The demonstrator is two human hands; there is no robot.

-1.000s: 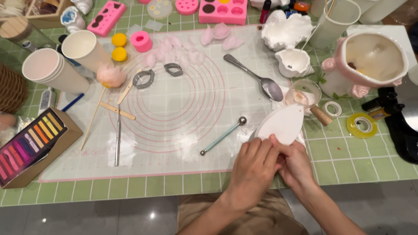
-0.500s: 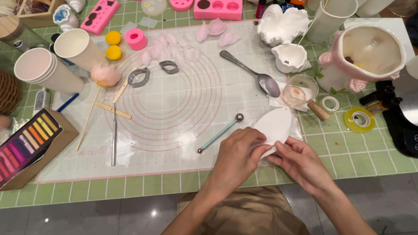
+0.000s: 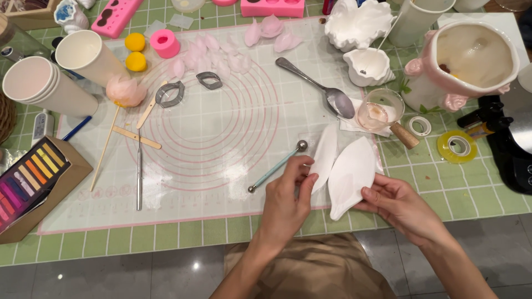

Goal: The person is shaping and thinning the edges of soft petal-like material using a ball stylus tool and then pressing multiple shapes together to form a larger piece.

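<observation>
A leaf-shaped mould [image 3: 351, 176] is held at the near right edge of the work mat [image 3: 221, 166] by the right hand [image 3: 396, 202], and a thin petal piece [image 3: 323, 158] is held just left of it by the left hand [image 3: 288, 194]. A ball-ended tool [image 3: 276, 167] lies on the mat left of the petal piece, and a spoon [image 3: 321, 88] lies behind it. Stacked cups [image 3: 39, 86] are placed off the mat's far left, with a chalk box [image 3: 27, 182] before them.

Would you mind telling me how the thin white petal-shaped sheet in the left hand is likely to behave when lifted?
The thin white petal-shaped sheet will probably flop, since it already bends where the left hand pinches its lower end. It looks light for its size, and likely tears or creases easily. The white leaf-shaped mould held in the right hand seems stiffer.
</observation>
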